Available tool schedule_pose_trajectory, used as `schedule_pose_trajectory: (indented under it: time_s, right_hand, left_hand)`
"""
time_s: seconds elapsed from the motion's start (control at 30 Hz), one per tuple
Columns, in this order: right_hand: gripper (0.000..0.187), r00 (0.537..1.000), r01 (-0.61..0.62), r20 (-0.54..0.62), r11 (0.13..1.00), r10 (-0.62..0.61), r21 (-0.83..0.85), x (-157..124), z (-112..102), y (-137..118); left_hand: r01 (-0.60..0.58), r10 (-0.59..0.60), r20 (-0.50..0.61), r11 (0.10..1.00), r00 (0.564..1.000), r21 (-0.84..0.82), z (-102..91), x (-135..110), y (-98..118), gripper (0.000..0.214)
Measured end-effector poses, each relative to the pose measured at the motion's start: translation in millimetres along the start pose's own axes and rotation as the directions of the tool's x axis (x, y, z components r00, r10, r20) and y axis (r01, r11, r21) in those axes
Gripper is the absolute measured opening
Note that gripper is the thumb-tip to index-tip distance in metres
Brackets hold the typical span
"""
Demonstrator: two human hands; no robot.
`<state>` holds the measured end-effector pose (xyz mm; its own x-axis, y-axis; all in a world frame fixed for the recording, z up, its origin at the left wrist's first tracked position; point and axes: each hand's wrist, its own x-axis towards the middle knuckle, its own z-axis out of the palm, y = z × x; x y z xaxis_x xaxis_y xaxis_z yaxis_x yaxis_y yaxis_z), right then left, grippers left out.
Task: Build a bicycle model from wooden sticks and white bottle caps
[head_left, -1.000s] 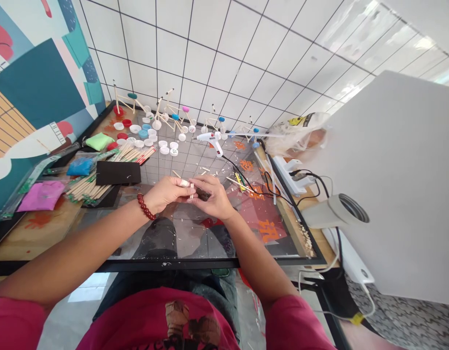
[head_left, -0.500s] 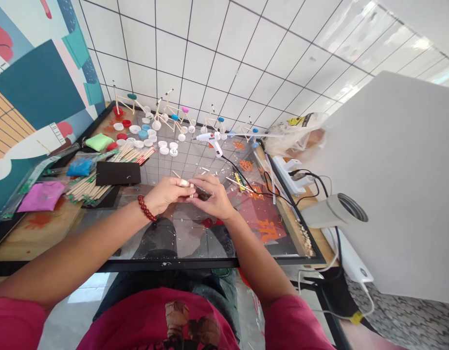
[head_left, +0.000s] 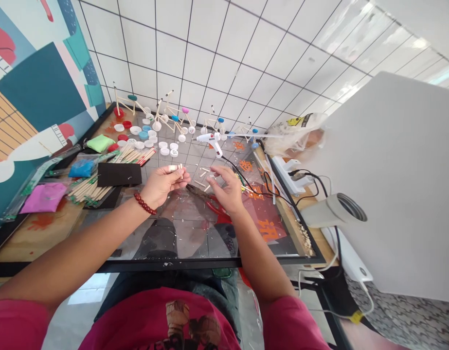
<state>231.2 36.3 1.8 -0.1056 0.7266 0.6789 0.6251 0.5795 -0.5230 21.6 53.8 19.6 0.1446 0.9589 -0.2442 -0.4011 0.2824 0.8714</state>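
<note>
1. Left hand: the fingers are curled narrowly around short wooden sticks, which have a white wrapping at one end. The sticks are held above the glass-topped work surface. A red bead bracelet circles the wrist.
2. Right hand: the fingers are spread wide and hold nothing. The hand is just above red-handled pliers, which lie on the glass.
3. Containers, left side: a clear packet holds blue material, and a pink packet lies beside it. The exact contents cannot be determined. Loose wooden sticks lie near a black card.
4. Containers, right side: a translucent plastic bag has a yellow label. Its contents are too blurred to identify.
5. Further forward: a white hot glue gun lies near plastic bottle caps. Stick-built bicycle models stand behind them.
</note>
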Motion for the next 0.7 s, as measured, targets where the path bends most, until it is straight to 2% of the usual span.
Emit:
schedule_pose_trajectory:
  time_s: [0.07, 0.3, 0.5, 0.57, 0.63, 0.7]
  right_hand:
    - [0.015, 0.999, -0.038, -0.001, 0.997, 0.038, -0.073, -0.3, 0.4, 5.1]
    - [0.014, 0.992, -0.097, 0.073, 0.987, 0.107, -0.126, -3.3, 2.9, 15.5]
    - [0.012, 0.949, -0.196, 0.213, 0.965, 0.232, -0.176, 1.0, -15.1, 11.0]
    - [0.021, 0.886, -0.198, 0.374, 0.954, 0.273, -0.226, 0.9, -25.6, 7.2]
    - [0.041, 0.772, -0.177, 0.546, 0.936, 0.325, -0.306, -0.4, -36.1, 4.2]
    - [0.054, 0.688, -0.148, 0.619, 0.909, 0.378, -0.39, -2.3, -43.9, 2.2]
  left_hand:
    - [-0.004, 0.004, -0.036, 1.0, 0.999, -0.005, -2.9, 3.8, 3.1, 0.006]
    - [0.022, -0.022, -0.068, 1.0, 0.997, 0.005, -6.8, 8.0, 3.6, 0.005]
    - [0.012, -0.012, -0.061, 1.0, 0.998, 0.007, -9.6, 11.6, 1.4, 0.001]
    - [0.019, -0.019, -0.05, 1.0, 0.999, 0.004, -9.9, 12.0, 1.0, 0.002]
    - [0.03, -0.031, -0.046, 1.0, 0.998, -0.002, -9.6, 11.9, 0.9, 0.003]
    - [0.041, -0.042, -0.047, 0.999, 0.998, -0.014, -8.9, 11.4, 1.4, 0.003]
